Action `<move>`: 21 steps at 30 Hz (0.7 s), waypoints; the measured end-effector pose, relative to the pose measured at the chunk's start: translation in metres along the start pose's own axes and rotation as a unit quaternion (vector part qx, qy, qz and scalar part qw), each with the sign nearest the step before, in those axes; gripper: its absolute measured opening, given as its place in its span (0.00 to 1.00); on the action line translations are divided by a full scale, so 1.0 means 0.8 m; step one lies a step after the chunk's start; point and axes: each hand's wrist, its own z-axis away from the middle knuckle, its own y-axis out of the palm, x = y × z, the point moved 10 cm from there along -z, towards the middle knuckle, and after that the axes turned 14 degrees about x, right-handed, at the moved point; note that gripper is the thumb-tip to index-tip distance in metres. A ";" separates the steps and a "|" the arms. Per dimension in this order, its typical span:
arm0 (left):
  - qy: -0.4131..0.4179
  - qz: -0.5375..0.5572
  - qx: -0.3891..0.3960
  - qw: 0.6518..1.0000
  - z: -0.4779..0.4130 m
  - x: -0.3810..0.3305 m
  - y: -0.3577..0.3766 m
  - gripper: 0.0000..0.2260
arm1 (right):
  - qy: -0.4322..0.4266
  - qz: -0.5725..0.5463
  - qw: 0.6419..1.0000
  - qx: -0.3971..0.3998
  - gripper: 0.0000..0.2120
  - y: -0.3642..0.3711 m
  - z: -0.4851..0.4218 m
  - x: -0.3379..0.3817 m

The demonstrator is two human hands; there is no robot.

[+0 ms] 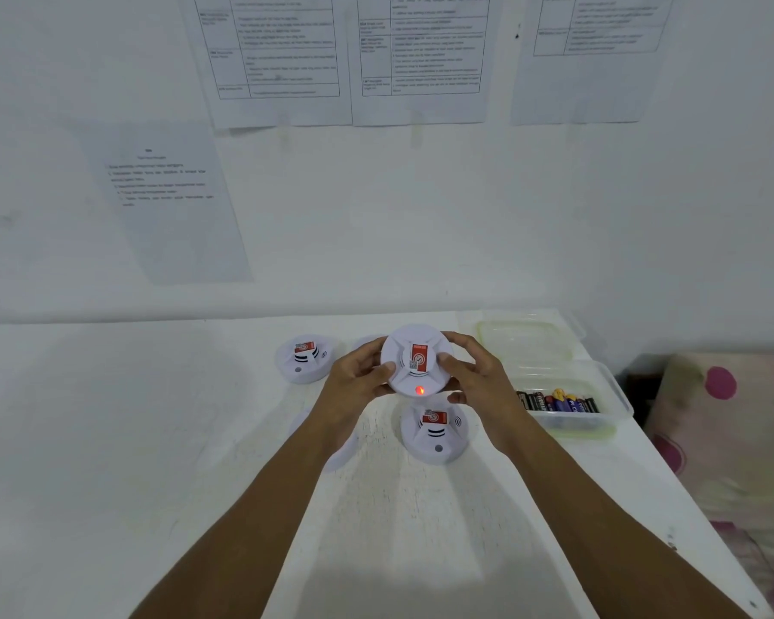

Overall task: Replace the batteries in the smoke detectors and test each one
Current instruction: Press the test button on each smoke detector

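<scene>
Both hands cradle the smoke detector (416, 361) face-up above the table (153, 417). The left hand (358, 373) curls its fingers on the 9 o'clock rim and the right hand (474, 377) at 3 o'clock. That leaves the red lamp (419, 390) at 6 o'clock uncovered, probably for testing.

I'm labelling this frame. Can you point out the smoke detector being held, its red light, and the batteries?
held smoke detector (416, 360), head view, on its central red sticker.
red light (419, 390), head view, on the glowing spot itself.
batteries (557, 402), head view, on the middle of the row.
</scene>
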 end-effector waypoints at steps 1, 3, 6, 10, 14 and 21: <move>-0.001 -0.001 -0.001 1.000 0.000 0.001 0.000 0.14 | -0.001 0.000 1.000 0.000 0.11 -0.001 0.000 0.000; -0.003 0.001 -0.001 1.000 0.000 0.002 -0.001 0.14 | 0.000 -0.002 1.000 0.000 0.11 -0.002 0.000 -0.001; -0.005 0.000 0.000 1.000 -0.003 0.002 -0.001 0.15 | 0.000 -0.003 1.000 -0.003 0.11 -0.003 -0.001 -0.001; -0.005 0.003 0.000 1.000 -0.004 0.001 0.000 0.14 | 0.000 -0.002 1.000 -0.004 0.11 -0.004 -0.003 0.000; -0.005 -0.002 -0.003 1.000 -0.006 0.001 0.000 0.14 | -0.001 0.001 1.000 -0.003 0.11 -0.005 -0.004 0.000; -0.008 -0.006 -0.007 1.000 -0.009 0.002 -0.002 0.14 | -0.002 -0.001 1.000 -0.001 0.11 -0.007 -0.005 0.001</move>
